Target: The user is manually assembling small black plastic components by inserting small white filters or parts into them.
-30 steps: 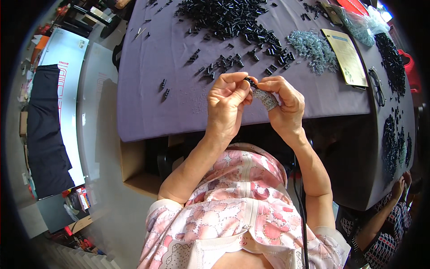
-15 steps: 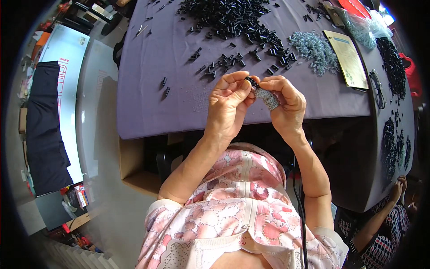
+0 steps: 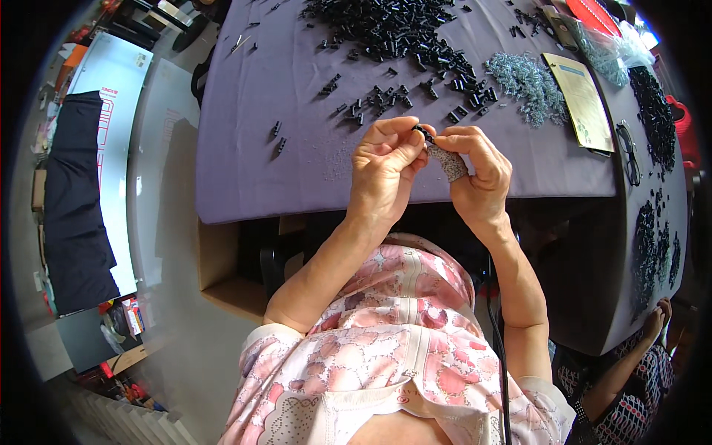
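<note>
My left hand (image 3: pixel 387 167) and my right hand (image 3: pixel 480 167) meet over the near part of the purple-covered table. Between their fingertips is a small black plastic part (image 3: pixel 421 131), pinched from both sides and mostly hidden by the fingers. A speckled grey cloth wrap (image 3: pixel 450 163) lies along the fingers of my right hand; it looks like a finger cover. Just beyond my hands lie several loose black parts (image 3: pixel 386 99) of the same kind. Farther back they build up into a large heap (image 3: pixel 386 33).
A pile of clear plastic pieces (image 3: pixel 525 83) lies at the right, beside a yellowish printed sheet (image 3: pixel 580 100) and eyeglasses (image 3: pixel 629 152). More black parts (image 3: pixel 653 115) cover the right-hand table. A co-worker's hand (image 3: pixel 656 322) shows at lower right. Pale crumbs (image 3: pixel 338 159) dot the cloth.
The view has shifted slightly. My hands stay together at the small black part, with the fingers turned a little around it, and more of it is covered now.
</note>
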{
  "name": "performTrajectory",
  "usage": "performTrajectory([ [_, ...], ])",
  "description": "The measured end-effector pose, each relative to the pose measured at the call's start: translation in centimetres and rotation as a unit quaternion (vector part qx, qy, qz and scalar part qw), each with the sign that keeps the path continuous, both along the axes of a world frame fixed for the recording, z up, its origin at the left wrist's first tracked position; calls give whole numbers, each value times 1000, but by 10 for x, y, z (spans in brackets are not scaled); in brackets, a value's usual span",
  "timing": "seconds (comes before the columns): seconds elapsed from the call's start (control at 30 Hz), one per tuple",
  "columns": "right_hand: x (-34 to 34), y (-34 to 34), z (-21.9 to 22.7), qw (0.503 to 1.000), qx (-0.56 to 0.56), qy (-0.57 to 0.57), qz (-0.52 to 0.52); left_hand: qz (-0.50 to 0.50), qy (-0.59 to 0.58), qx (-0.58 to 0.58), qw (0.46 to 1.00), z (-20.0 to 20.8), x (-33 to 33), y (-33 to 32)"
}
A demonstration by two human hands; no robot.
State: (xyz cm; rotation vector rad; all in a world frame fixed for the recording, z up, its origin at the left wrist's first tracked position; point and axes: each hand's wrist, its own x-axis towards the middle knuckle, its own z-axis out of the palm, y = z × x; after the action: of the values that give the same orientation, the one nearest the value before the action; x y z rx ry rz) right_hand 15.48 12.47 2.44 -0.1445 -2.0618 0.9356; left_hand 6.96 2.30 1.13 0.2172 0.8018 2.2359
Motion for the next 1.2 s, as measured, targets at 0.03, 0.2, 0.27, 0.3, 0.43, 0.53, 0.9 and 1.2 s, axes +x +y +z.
performTrajectory([
  [0.03, 0, 1, 0, 1000, -22, 0, 7, 4, 1, -3, 1000, 1, 0, 1],
  [0.2, 0, 0, 1, 999, -30, -2, 14, 25, 67, -9, 997, -1, 1, 1],
  [0.27, -1, -1, 1, 999, 42, -11, -2, 32, 80, -16, 996, -2, 1, -1],
  [0.3, -1, -1, 0, 999, 41, -10, -2, 32, 74, -22, 997, -2, 2, -1],
  [0.43, -2, 4, -1, 999, 28, -15, 23, 13, 46, -44, 998, 0, 0, -2],
  [0.53, -3, 4, -2, 999, 19, -37, 21, -20, 37, -73, 996, 1, -4, -3],
  [0.9, -4, 6, -11, 969, -204, -89, 105, -100, 19, -84, 991, -6, -17, -12],
  [1.2, -4, 10, -17, 970, -143, -106, 168, -162, -22, -96, 982, -6, -14, -17],
])
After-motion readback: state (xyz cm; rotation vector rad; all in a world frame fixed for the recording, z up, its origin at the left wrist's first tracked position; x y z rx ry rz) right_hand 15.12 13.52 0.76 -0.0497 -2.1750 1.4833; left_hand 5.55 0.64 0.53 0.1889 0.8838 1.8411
